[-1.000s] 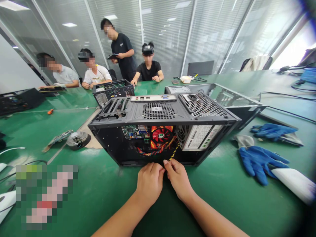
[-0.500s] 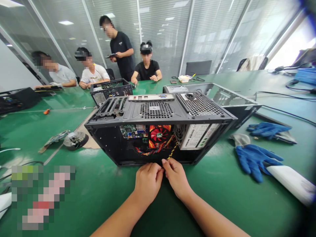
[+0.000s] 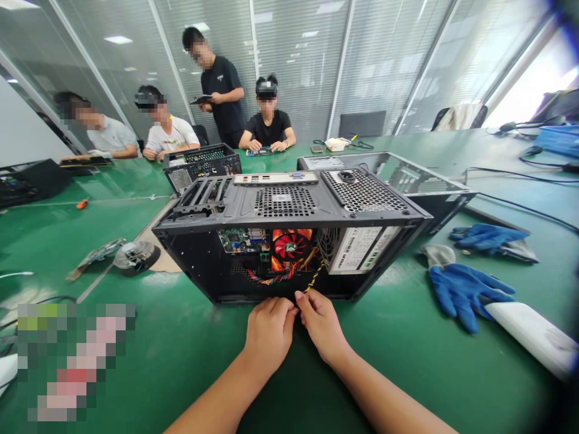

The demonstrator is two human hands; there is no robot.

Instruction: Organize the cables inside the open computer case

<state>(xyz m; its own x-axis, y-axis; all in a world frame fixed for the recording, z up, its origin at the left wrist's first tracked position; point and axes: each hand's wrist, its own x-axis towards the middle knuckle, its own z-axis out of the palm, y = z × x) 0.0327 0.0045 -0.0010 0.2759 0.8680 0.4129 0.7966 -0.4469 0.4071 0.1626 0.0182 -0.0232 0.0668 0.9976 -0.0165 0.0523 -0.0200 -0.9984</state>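
An open black computer case (image 3: pixel 289 220) lies on the green table, its rear panel facing up. Inside it show a red fan (image 3: pixel 289 246), a motherboard (image 3: pixel 242 240) and a labelled power supply (image 3: pixel 359 248). A twisted yellow-black cable (image 3: pixel 315 278) runs from the power supply down to the case's near edge. There my right hand (image 3: pixel 322 325) pinches its end. My left hand (image 3: pixel 270 328) is closed right beside it, fingertips nearly touching; what it grips is hidden. A bundle of coloured wires (image 3: pixel 271 278) hangs inside the case.
Blue gloves (image 3: pixel 465 292) and a white object (image 3: pixel 534 334) lie at the right. Metal parts (image 3: pixel 136 256) rest at the left. Behind stand another black case (image 3: pixel 203 166) and an open case (image 3: pixel 434 187). Several people sit or stand across the table (image 3: pixel 113 208).
The seated person in black across the table now has both hands on a board. My hands stay pinched at the cable's end, and the view has shifted slightly.
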